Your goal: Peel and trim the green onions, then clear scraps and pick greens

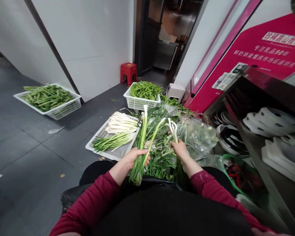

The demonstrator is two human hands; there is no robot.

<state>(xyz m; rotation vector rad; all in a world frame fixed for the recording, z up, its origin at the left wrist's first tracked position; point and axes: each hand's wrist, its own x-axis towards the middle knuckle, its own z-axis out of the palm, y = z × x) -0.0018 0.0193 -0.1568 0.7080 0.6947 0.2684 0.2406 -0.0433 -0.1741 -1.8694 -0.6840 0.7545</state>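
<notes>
White-tipped scallions (144, 131) sit in the curled left hand (135, 157), just beyond the right edge of the tray (120, 150); the right hand (181, 150) pinches a thinner bunch (173, 129). Gentle grips should keep both unbruised.

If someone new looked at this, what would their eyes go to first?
Probably the bright pink panel with white writing, at the upper right. Next, the long green stalks in the left hand and the white-tipped bunch in the right hand, near the middle. The red stool by the doorway stands out too.
</notes>
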